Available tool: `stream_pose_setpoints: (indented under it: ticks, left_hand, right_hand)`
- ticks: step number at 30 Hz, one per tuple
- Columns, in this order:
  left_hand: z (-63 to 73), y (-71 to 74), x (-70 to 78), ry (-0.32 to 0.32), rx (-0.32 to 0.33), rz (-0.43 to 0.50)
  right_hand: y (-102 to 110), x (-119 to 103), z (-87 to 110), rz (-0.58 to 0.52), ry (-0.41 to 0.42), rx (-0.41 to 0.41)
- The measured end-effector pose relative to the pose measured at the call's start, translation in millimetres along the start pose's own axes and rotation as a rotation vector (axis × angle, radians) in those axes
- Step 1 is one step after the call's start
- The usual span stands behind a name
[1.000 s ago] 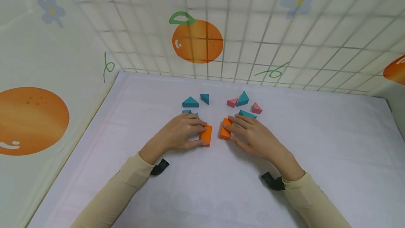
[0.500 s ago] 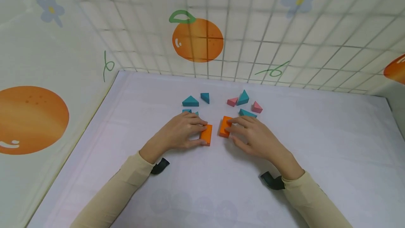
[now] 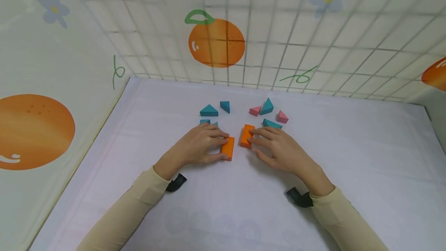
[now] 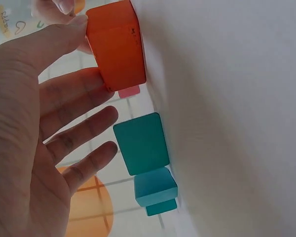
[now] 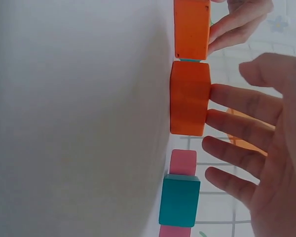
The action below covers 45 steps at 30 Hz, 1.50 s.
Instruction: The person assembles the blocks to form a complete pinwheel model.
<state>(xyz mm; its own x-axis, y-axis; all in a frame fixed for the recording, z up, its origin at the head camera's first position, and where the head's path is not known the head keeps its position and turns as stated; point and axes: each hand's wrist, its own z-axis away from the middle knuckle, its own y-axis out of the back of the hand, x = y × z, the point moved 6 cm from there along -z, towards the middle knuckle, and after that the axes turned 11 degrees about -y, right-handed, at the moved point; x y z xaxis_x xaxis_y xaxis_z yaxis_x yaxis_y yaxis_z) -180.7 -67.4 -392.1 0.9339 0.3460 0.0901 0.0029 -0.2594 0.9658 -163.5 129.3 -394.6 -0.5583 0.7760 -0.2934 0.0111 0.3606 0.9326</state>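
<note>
My left hand [image 3: 199, 144] pinches an orange rectangular block [image 3: 228, 149] lengthwise, thumb at its near end and fingertips at the far end. The left wrist view shows that block [image 4: 119, 49] close up, standing on the white surface. Across a narrow gap sits a second orange block [image 3: 246, 136], slightly farther off and tilted. Straight fingers of my right hand [image 3: 280, 148] rest their tips on its right side, the thumb held away. In the right wrist view, two fingertips touch this block [image 5: 190, 98]; the other fingers are apart from it.
Teal triangular blocks [image 3: 209, 110] lie beyond my left hand, some partly covered by it. Past my right hand are more teal triangles [image 3: 267, 106] and two pink ones [image 3: 282, 117]. A patterned wall [image 3: 160, 42] rises behind the white table [image 3: 348, 146].
The right orange block has slid away from me and slightly left under my right fingertips, which now lie less over its top. My left hand and its block have hardly moved.
</note>
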Motion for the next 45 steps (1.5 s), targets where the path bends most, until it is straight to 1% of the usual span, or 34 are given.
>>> stream_pose_setpoints:
  ticks: [5, 11, 13, 17, 20, 24, 30, 36, 40, 45]
  left_hand:
    - [-2.0, -1.2, 3.9, -0.021, 0.01, -0.01]
    - [-2.2, -1.7, 5.9, -0.029, 0.021, -0.035]
    - [-2.4, -1.1, 6.3, -0.038, 0.036, -0.041]
    - [-2.9, 4.2, 9.0, -0.077, 0.094, -0.051]
    - [-3.8, 7.4, 11.6, -0.099, 0.112, -0.049]
    - [-4.9, 6.3, 13.2, -0.093, 0.078, -0.036]
    - [-6.3, 1.6, 14.3, -0.074, 0.028, -0.012]
    - [-7.1, -1.8, 15.8, -0.074, 0.01, -0.006]
    - [-6.7, -4.3, 16.0, -0.086, 0.0, -0.009]
    - [-6.0, -3.8, 15.2, -0.094, 0.02, -0.014]
  right_hand:
    - [-2.9, 1.7, -0.2, -0.003, -0.026, -0.036]
    - [-6.8, 2.9, 0.7, -0.014, -0.041, -0.074]
    - [-7.0, 3.0, 1.2, -0.012, -0.039, -0.073]
    - [-6.9, 3.7, 1.8, 0.004, -0.038, -0.06]
    - [-7.2, 4.4, 2.0, 0.012, -0.025, -0.04]
    - [-8.1, 5.4, 1.9, 0.004, -0.01, -0.021]
    - [-10.6, 6.0, 2.6, -0.01, -0.032, -0.052]
    - [-12.7, 5.3, 2.6, -0.007, -0.044, -0.062]
    - [-16.0, 4.6, 2.3, -0.01, -0.039, -0.079]
    - [-16.5, 3.3, 1.8, -0.002, -0.025, -0.063]
